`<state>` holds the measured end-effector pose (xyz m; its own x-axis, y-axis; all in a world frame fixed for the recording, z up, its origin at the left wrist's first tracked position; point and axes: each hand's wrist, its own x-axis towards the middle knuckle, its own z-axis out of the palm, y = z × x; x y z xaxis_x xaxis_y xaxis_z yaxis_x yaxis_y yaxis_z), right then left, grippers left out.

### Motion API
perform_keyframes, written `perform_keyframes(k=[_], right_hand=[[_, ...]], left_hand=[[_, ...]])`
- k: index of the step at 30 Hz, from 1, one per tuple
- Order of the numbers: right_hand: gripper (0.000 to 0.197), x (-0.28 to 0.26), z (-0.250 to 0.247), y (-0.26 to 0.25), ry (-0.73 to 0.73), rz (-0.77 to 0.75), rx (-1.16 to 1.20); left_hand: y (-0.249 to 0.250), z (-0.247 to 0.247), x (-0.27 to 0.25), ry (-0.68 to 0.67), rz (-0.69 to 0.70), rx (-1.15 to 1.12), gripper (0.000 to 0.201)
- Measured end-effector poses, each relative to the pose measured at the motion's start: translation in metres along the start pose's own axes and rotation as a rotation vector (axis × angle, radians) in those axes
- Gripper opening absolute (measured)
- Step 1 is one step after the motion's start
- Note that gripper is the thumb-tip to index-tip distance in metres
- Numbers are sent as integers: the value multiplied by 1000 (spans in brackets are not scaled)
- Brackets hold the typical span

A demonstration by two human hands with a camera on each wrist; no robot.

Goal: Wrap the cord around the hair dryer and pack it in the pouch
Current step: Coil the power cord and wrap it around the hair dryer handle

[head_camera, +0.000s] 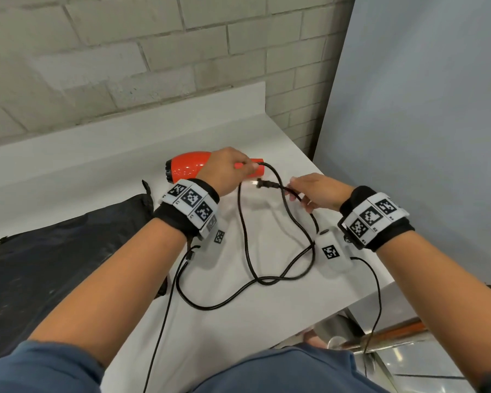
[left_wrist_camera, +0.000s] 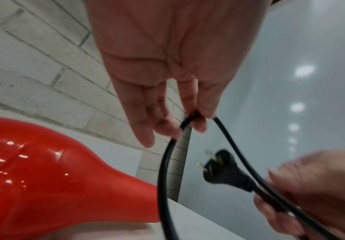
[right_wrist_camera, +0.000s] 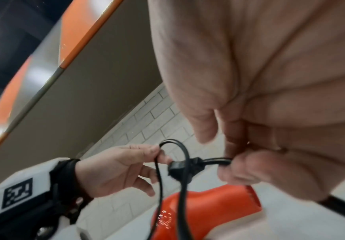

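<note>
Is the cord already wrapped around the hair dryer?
No, the cord lies in loose loops on the table, beside the hair dryer.

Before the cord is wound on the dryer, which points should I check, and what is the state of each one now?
1. Left hand pinches a bend of the cord: ok.
2. Right hand holds the cord just behind the plug: ok.
3. Hair dryer lies on the table, not held: not ok for winding.
4. Slack free of knots: cannot tell; loops cross on the table.
5. Pouch lies flat beside the dryer; whether its mouth is open: cannot tell.
</note>
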<state>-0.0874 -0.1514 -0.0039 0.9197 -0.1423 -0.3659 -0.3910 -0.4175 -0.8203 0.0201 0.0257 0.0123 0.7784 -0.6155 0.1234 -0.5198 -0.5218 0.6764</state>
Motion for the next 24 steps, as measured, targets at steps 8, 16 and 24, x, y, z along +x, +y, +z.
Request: perform_keyframes(k=[8, 16, 24], right_hand=[[19, -10, -36, 30, 360, 173, -368], [22, -40, -28, -5, 299, -42, 165], [9, -36, 25, -33, 176, -155, 333]], left_hand=[[-18, 4, 10, 3, -164, 232, 29], [3, 12, -11, -163, -110, 216, 32], [49, 9, -71, -659, -191, -431, 19]])
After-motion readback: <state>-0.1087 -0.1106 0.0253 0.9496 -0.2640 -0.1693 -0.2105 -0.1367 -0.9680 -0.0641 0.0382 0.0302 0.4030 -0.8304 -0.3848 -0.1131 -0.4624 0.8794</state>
